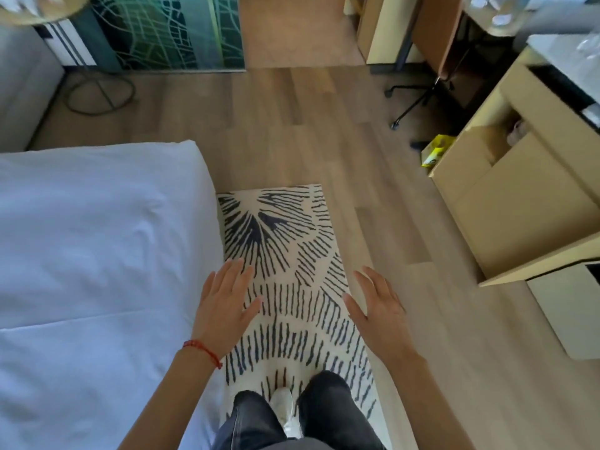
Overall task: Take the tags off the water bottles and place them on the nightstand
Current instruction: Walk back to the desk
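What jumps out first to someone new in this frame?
Two open, empty hands, left hand and right hand, spread over a cream rug with dark dashes at centre. A white bed fills the left; pale wood cabinets line the right.

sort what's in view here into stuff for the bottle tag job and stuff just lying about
For the job:
left hand, open, holding nothing
right hand, open, holding nothing
No bottle, tag or nightstand can be made out.

Just there:
bed
patterned rug
yellow box
chair base
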`<state>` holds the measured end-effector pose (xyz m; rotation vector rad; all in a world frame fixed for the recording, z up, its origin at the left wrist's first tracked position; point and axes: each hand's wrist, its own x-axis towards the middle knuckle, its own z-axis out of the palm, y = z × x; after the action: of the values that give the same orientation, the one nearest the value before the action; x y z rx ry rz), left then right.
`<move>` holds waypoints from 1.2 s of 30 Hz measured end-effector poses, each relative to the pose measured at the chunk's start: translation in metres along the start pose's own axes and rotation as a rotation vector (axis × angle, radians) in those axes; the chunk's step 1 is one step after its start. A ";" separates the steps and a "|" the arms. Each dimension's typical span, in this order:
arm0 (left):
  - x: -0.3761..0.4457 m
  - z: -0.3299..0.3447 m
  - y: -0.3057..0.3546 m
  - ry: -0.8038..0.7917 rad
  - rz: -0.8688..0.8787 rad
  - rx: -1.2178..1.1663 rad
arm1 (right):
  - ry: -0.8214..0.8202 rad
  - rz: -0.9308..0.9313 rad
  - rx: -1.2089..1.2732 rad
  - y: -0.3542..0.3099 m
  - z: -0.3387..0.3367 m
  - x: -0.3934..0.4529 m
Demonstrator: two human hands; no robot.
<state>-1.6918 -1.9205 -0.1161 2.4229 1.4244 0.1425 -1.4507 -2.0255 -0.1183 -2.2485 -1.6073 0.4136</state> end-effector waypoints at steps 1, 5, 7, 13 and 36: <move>0.016 0.000 -0.001 -0.007 -0.015 -0.005 | -0.009 -0.004 -0.010 0.002 0.000 0.017; 0.088 0.006 -0.004 -0.022 -0.065 -0.033 | -0.049 -0.009 -0.052 0.022 0.004 0.093; 0.129 0.006 -0.006 -0.027 -0.076 -0.021 | -0.050 -0.014 -0.050 0.033 0.004 0.135; 0.256 -0.018 -0.011 -0.008 -0.118 -0.007 | -0.064 -0.018 -0.007 0.049 -0.012 0.267; 0.718 -0.122 -0.140 -0.049 -0.003 0.077 | -0.043 -0.012 0.093 -0.028 -0.002 0.750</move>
<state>-1.4828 -1.2093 -0.1026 2.4677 1.4370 0.0278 -1.2372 -1.3062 -0.1308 -2.1739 -1.5883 0.5256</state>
